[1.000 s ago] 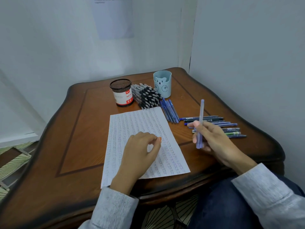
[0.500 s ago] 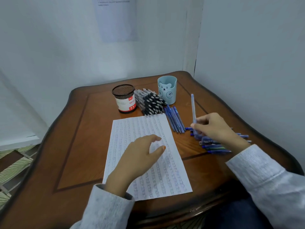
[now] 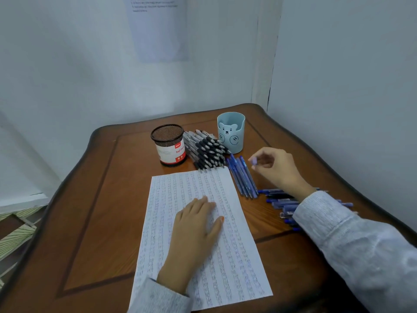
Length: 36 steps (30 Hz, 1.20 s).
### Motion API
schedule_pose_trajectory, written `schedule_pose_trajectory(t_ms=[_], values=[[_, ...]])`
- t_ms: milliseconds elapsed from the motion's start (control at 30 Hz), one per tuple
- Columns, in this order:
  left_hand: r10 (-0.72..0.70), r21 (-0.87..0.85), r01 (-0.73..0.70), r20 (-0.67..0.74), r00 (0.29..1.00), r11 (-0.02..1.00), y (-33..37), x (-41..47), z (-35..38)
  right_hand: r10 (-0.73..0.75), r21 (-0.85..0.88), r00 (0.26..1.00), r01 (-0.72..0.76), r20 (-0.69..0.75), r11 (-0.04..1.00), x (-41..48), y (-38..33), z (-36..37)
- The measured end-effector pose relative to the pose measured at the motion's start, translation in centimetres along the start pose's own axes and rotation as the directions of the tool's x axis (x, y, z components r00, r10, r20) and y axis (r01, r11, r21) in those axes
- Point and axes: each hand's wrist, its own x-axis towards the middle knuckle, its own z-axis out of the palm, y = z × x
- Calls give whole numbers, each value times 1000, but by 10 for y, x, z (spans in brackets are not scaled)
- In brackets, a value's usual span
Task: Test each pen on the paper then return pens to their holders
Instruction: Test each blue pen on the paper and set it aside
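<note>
Your left hand (image 3: 198,224) lies flat, fingers straight, on the paper (image 3: 237,267); your right hand (image 3: 277,170), beyond the paper's far right corner, pinches a blue pen (image 3: 253,162).

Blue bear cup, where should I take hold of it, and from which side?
Grip the blue bear cup round its mid-wall, coming from the right. It stands upright and round; the black pens crowd its left side, while bare table shows on its right. The right hand, pinching a pen, is nearest.
</note>
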Motion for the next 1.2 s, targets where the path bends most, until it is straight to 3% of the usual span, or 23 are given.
schedule_pose_trajectory(t_ms=[167, 300, 567, 833, 1067, 1200], values=[[37, -13, -37, -32, 999, 999, -5, 3, -2, -159, -138, 972, 184, 174, 973, 19, 10, 1], [43, -18, -43, -27, 999, 999, -6, 3, -2, -182, -214, 946, 243, 268, 946, 32, 18, 7], [25, -25, -24, 27, 999, 999, -8, 4, 0, -173, -120, 962, 201, 209, 972, 29, 22, 11], [25, -5, -25, 67, 997, 1000, -8, 2, 2, -19, -26, 997, 22, 79, 999, 8, 16, -22], [17, -50, -12, 97, 995, 999, -3, 0, 2, 73, -340, 937, 50, 342, 939, -15, 22, -51], [1, -52, 6, 125, 992, 999, 3, -2, 5, 97, -490, 918, 114, 385, 864, -23, 27, -57]])
